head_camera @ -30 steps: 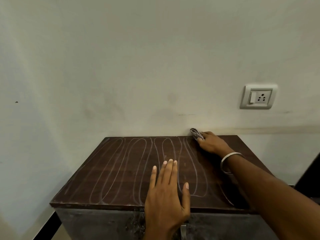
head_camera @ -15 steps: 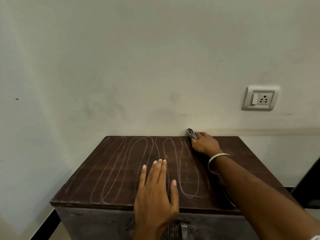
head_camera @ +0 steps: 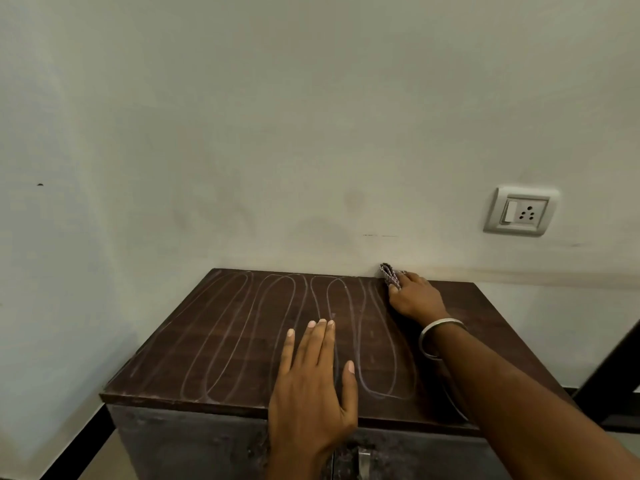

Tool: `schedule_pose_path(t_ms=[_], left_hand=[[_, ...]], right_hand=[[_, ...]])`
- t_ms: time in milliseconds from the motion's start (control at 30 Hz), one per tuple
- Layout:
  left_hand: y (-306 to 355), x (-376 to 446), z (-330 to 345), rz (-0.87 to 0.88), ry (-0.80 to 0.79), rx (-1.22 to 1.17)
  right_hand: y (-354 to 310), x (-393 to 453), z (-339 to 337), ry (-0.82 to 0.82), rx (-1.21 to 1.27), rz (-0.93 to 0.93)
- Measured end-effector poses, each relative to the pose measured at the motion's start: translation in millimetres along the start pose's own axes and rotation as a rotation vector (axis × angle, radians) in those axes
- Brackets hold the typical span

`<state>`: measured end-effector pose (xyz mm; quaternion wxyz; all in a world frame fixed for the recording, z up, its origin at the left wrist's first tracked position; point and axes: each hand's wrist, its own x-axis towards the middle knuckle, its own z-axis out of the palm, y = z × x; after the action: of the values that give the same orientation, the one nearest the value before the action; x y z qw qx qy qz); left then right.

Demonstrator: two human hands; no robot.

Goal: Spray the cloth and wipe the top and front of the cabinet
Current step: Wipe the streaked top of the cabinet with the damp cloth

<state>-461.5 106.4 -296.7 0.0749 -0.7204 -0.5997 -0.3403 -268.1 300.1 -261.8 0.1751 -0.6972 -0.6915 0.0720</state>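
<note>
Our left hand (head_camera: pixel 313 386) lies flat with fingers spread at the near edge of the cabinet (head_camera: pixel 221 344), while farther back our right hand (head_camera: pixel 414 299) presses the cloth (head_camera: pixel 389 274), seemingly bunched under its fingertips, against the far edge by the wall, the streaked top stretching leftward.

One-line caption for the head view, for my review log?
Right hand presses cloth at cabinet top's back edge; left hand lies flat.
</note>
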Motion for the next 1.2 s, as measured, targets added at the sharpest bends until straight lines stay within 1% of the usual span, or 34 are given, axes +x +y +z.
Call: schedule_pose_path(t_ms=[100, 233, 367, 500, 567, 700, 867, 967, 1100, 1200], left_hand=[[0.3, -0.3, 0.0, 0.0, -0.004, 0.015], [0.6, -0.1, 0.5, -0.011, -0.006, 0.031], [-0.7, -0.5, 0.6, -0.01, 0.0, 0.028], [-0.3, -1.1, 0.8, -0.006, 0.009, 0.021], [-0.1, -1.0, 0.8, -0.006, 0.011, 0.019], [0.2, -0.8, 1.7, -0.007, 0.017, 0.022], [0.3, -1.1, 1.4, -0.012, 0.004, 0.047], [0.6, -1.2, 0.5, -0.016, 0.006, 0.047], [-0.3, -1.3, 0.6, -0.02, 0.014, 0.038], [0.2, -1.4, 0.5, -0.025, 0.011, 0.041]], right_hand=[[-19.0, -6.2, 6.7, -0.011, -0.03, -0.043], [-44.8, -16.0, 17.0, -0.01, -0.008, -0.117], [-39.5, -19.3, 16.0, -0.018, 0.002, -0.134], [-5.0, -19.4, 4.4, 0.041, -0.025, -0.033], [9.8, -17.6, -1.4, 0.043, -0.033, 0.019], [4.4, -19.8, 0.2, 0.037, -0.056, 0.048], [-41.1, -42.0, 17.5, 0.029, -0.043, -0.082], [-55.6, -54.8, 22.3, 0.05, -0.017, -0.132], [-36.3, -55.7, 13.4, 0.026, -0.012, -0.099], [-7.8, -55.3, 1.4, 0.06, -0.035, -0.027]])
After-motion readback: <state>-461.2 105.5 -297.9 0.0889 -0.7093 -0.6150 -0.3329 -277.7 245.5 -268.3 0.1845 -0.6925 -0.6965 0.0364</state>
